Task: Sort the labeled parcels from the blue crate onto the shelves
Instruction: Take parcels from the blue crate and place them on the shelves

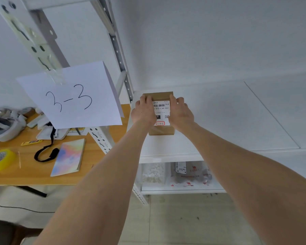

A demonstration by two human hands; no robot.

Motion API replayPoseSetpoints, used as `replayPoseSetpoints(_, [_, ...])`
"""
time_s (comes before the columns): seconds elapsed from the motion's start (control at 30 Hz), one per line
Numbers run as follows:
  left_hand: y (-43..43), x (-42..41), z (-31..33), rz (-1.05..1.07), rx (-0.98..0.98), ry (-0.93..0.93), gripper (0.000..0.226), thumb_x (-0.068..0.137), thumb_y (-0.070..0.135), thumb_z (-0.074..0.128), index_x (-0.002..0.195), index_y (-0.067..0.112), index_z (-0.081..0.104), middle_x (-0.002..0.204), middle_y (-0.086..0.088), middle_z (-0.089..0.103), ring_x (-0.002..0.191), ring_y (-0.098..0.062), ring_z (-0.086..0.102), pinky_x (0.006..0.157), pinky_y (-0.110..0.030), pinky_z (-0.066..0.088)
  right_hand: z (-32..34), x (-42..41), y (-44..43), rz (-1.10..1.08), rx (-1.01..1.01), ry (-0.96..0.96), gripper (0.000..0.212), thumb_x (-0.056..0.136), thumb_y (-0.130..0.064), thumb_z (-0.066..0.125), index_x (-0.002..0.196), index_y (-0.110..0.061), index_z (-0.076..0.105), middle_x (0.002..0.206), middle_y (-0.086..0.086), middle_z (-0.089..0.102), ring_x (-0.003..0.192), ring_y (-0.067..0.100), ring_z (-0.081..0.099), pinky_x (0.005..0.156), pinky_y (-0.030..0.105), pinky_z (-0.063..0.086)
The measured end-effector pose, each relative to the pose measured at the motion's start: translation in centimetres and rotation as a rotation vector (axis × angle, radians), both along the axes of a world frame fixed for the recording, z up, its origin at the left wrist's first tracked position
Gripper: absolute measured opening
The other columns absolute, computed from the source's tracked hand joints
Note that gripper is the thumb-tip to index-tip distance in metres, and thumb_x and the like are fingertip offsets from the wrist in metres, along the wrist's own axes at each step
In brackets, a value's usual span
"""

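While both hands grip it, the one brown cardboard parcel (160,130) sits at the left end of the upper white shelf (219,121), close to the shelf's rear upright. I cannot tell whether its underside touches the board. The left hand (143,112) clasps the parcel's left side and the right hand (179,114) its right side, fingers curled round the edges. Between the two hands shows one white shipping label (162,110) with a barcode, a printed number and a small code square. At the label's near end is one handwritten mark boxed in red (160,123).

One shelf lower (182,190) lie two bagged parcels side by side: a pale one with white lumps inside (153,172) and a clear one holding something grey (191,173), printed with small red camels.

To the left, one sheet of white paper (72,96) marked "3-3" by hand is taped to a front upright of the rack. Beyond it stands a wooden bench (34,172). It carries one roll of yellow tape (0,159), one iridescent notebook (69,157), one black strap (46,153), one small yellow packet (31,142) and one white headset (4,124).
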State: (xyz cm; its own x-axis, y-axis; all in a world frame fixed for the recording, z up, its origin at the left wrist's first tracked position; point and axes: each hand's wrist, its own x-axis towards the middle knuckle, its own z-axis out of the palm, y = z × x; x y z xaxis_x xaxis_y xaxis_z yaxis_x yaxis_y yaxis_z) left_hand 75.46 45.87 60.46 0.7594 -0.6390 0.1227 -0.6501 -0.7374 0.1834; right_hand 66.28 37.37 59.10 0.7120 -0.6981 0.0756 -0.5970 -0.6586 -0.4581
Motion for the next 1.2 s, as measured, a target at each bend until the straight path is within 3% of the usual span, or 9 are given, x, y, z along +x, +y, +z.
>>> replayPoseSetpoints(0.23, [0.2,-1.2,0.7,-0.002,-0.017,-0.024,0.064,0.079,0.01,0.065,0.136,0.016,0.035,0.141,-0.006,0.033,0.124,-0.024,0.04,0.082,-0.034,0.047,0.2,-0.8,0.1,-0.014,0.002,0.035,0.077,0.081,-0.016,0.067,0.144,-0.023,0.022,0.132,0.008,0.033,0.114,0.026,0.043,0.071,0.034,0.039])
replayPoseSetpoints(0.4, [-0.2,-2.8,0.8,-0.126,-0.058,-0.191,0.05,0.084,0.011,0.06,0.13,0.011,0.042,0.132,-0.009,0.042,0.122,-0.025,0.042,0.08,-0.031,0.045,0.3,-2.3,-0.2,-0.051,-0.036,0.055,0.071,0.084,-0.009,0.059,0.145,-0.021,0.023,0.137,0.009,0.032,0.12,0.026,0.04,0.078,0.036,0.043])
replayPoseSetpoints(0.6, [-2.7,-6.6,-0.2,-0.247,0.025,-0.157,0.054,0.088,0.01,0.055,0.138,0.014,0.036,0.137,-0.008,0.036,0.126,-0.024,0.039,0.083,-0.033,0.046,-0.3,-6.8,-1.9,-0.13,-0.065,0.082,0.073,0.083,-0.001,0.053,0.145,-0.022,0.022,0.14,0.008,0.03,0.122,0.027,0.038,0.077,0.032,0.039])
replayPoseSetpoints(0.93, [-9.8,-18.8,-3.2,-0.452,0.18,-0.005,0.057,0.088,0.01,0.054,0.141,0.012,0.033,0.138,-0.009,0.033,0.125,-0.024,0.04,0.085,-0.036,0.045,-2.8,-20.3,-6.4,-0.335,-0.022,0.151,0.063,0.085,-0.008,0.059,0.141,-0.019,0.032,0.136,0.008,0.034,0.12,0.027,0.04,0.086,0.035,0.043])
replayPoseSetpoints(1.2, [-15.5,-33.6,-6.4,-0.599,0.286,0.055,0.054,0.089,0.011,0.053,0.14,0.011,0.034,0.136,-0.01,0.034,0.122,-0.025,0.041,0.086,-0.036,0.045,-6.1,-35.2,-11.2,-0.392,0.034,0.202,0.058,0.089,-0.019,0.06,0.141,-0.019,0.034,0.139,0.008,0.032,0.124,0.025,0.037,0.091,0.034,0.044])
